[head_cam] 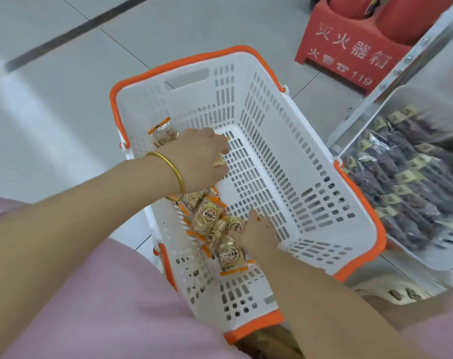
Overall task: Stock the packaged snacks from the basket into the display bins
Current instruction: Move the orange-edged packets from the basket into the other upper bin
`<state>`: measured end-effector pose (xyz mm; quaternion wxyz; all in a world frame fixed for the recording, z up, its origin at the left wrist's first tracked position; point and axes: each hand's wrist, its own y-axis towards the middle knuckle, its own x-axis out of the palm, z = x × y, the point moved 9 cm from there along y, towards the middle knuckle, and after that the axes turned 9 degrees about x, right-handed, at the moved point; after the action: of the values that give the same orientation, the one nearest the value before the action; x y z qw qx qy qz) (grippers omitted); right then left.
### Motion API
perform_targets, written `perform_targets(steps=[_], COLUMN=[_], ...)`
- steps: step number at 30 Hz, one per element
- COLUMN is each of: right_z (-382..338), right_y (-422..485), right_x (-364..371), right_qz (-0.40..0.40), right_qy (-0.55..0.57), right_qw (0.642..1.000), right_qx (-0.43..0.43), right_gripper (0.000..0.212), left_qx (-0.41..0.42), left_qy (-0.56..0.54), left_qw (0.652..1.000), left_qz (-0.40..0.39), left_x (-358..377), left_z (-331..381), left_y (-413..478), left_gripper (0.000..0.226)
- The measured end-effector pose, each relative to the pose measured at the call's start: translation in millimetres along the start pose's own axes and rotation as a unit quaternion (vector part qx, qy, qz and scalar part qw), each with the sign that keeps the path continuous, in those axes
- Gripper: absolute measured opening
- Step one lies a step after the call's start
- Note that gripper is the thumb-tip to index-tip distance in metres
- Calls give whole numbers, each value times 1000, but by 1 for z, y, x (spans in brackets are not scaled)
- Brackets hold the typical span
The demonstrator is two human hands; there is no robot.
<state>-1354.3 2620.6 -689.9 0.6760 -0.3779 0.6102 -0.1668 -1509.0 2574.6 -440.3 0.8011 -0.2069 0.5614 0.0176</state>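
White slotted plastic basket (272,120), orange-rimmed, holding crinkly clear orange-edged snack packets (207,217).
Left hand (199,159) grasps some packets; right hand (256,231) touches others, its grip hidden.

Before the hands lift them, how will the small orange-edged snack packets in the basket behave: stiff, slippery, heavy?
The snack packets look glossy, so they probably slide against each other and may slip from a loose grip. They are small beside the left hand, so likely light. Their flat orange ends probably bend easily.
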Motion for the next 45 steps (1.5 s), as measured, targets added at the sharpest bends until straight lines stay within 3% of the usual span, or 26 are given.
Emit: perform_targets(steps=[4, 10, 13, 16, 18, 22, 25, 28, 31, 33, 35, 38, 40, 42, 45], right_z=[-2, -6, -6, -5, -2, 10, 27, 51, 74, 88, 104, 113, 104, 87, 70], right_y=[4, -2, -8, -21, -44, -96, -124, -136, -135, -129, -128, -151, -176, -193, -198], right_x=[2, -3, -45, -106, -147, -212, -245, -261, -274, -288, -312, -342, -344, -331, -306], right_qz=[-4, -66, -36, -16, -23, -4, 8, -50, -136, -114, 17, 223, 303, 361, 388], right_qy=[-13, 116, 169, 184, 196, 192, 192, 228, 362, 453, 475, 497, 464, 367, 253], right_qw=[1000, 986, 976, 964, 949, 929, 924, 927, 891, 859, 854, 795, 762, 754, 753], right_qx=[-21, -96, -130, -192, -247, -316, -330, -294, -237, -211, -211, -266, -335, -408, -467], right_gripper=[71, 56, 58, 48, 38, 38, 41, 42, 51, 38, 6, 12, 15, 14, 22], left_qx=[0, -1, -6, 11, 32, 83, 86, 96, 72, 36, -18, -93, -114, -100, -72], left_qy=[-23, -21, -11, -3, -10, -56, -155, -233, -361, -431, -482, -590, -660, -709, -764], left_qw=[1000, 1000, 1000, 999, 999, 994, 984, 968, 930, 902, 876, 802, 742, 698, 640], left_qz=[-2, -10, -20, -34, -43, -46, -28, -5, 0, 4, 18, 23, 26, 34, 41], left_x=[0, -2, 0, 5, 7, 2, -5, -15, -15, -9, -2, 9, 12, 8, 2], left_z=[3, 8, 9, 18, 29, 67, 96, 118, 121, 116, 103, 92, 94, 101, 113], left_y=[2, 4, 9, 15, 20, 31, 39, 48, 50, 49, 48, 45, 45, 47, 49], left_gripper=[40, 42, 42, 43, 51, 69, 58, 32, 22, 16, 14, 14, 20, 24, 28])
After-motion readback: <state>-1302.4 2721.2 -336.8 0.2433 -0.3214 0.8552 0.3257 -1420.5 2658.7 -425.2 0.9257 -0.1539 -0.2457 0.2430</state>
